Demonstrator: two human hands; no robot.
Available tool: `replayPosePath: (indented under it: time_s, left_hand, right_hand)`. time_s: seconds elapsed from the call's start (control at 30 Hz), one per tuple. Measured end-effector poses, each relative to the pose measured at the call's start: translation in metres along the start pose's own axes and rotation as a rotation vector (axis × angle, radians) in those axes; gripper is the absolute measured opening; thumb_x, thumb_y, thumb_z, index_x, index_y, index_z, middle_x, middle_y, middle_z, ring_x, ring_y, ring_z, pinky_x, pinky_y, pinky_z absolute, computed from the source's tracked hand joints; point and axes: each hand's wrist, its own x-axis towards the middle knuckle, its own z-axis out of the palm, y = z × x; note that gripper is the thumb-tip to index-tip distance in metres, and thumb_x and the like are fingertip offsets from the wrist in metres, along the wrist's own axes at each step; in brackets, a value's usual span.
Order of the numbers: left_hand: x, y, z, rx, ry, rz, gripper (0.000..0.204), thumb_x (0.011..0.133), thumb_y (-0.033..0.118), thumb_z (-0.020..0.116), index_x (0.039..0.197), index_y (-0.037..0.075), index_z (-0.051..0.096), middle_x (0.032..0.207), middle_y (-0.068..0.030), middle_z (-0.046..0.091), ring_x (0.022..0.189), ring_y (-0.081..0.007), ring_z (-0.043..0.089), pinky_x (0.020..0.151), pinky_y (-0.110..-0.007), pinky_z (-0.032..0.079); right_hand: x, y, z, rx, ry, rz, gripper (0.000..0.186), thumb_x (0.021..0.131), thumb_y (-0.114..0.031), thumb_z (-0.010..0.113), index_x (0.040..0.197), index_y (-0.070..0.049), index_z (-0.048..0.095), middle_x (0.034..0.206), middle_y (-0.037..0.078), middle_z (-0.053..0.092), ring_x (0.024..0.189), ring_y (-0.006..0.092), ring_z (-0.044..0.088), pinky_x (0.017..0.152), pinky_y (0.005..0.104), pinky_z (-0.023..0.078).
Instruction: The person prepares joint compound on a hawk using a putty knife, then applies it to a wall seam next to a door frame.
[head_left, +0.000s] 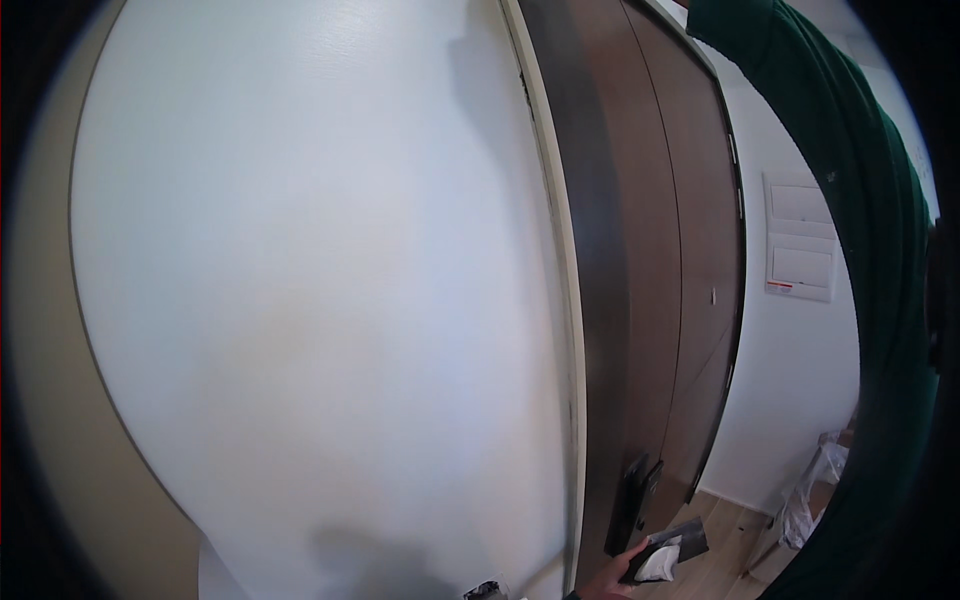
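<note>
Low in the view, right of the middle, my left hand (606, 580) grips a dark, flat, rectangular plate (690, 537) by its near side. A white lump (659, 563) lies on that plate; whether it is paste or crumpled paper I cannot make out. My right arm, in a green sleeve (850, 140), reaches up along the right side. Its hand is beyond the top edge, so its fingers are hidden. A large white wall panel (300, 300) fills the left and middle, with a pale upright trim strip (565, 250) along its right side.
Beside the trim stands a brown door (650, 250) with a black handle lock (635, 500). Farther right are a white wall panel box (800, 235) and a plastic-wrapped carton (800, 515) on the wooden floor (733, 515). A small dark object (483, 590) shows at the bottom edge.
</note>
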Motion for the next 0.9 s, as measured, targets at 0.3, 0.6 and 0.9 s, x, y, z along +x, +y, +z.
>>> replayPosePath:
  time_s: [0.3,0.6,0.9]
  left_hand:
    - [-0.001,0.013,0.004,-0.021,0.038,-0.086,0.071,0.089,0.025,0.078,0.148,0.01,0.04,0.147,-0.0095,0.044,0.134,-0.0213,0.046,0.113,-0.036,0.034]
    - [0.0,0.019,0.014,-0.054,0.051,-0.154,0.061,0.091,0.023,0.076,0.144,0.01,0.049,0.141,-0.0066,0.052,0.13,-0.019,0.05,0.111,-0.033,0.035]
    - [0.0,0.014,0.017,-0.18,0.135,-0.332,0.047,0.094,0.023,0.072,0.136,0.009,0.057,0.13,-0.0049,0.062,0.122,-0.0181,0.056,0.107,-0.033,0.04]
  right_hand:
    - [-0.007,-0.034,0.01,-0.179,-0.018,0.041,0.047,0.097,-0.028,0.045,0.11,0.011,0.068,0.122,0.032,0.064,0.116,0.0407,0.059,0.102,0.051,0.043]
    - [-0.046,-0.047,0.024,-0.339,-0.027,-0.147,0.038,0.091,-0.018,0.044,0.097,0.008,0.071,0.091,0.021,0.066,0.084,0.0307,0.056,0.083,0.0487,0.044]
    - [-0.128,-0.066,0.074,-0.376,0.103,-0.214,0.044,0.09,-0.019,0.042,0.11,0.007,0.071,0.092,0.017,0.056,0.094,0.0288,0.049,0.088,0.0435,0.039]
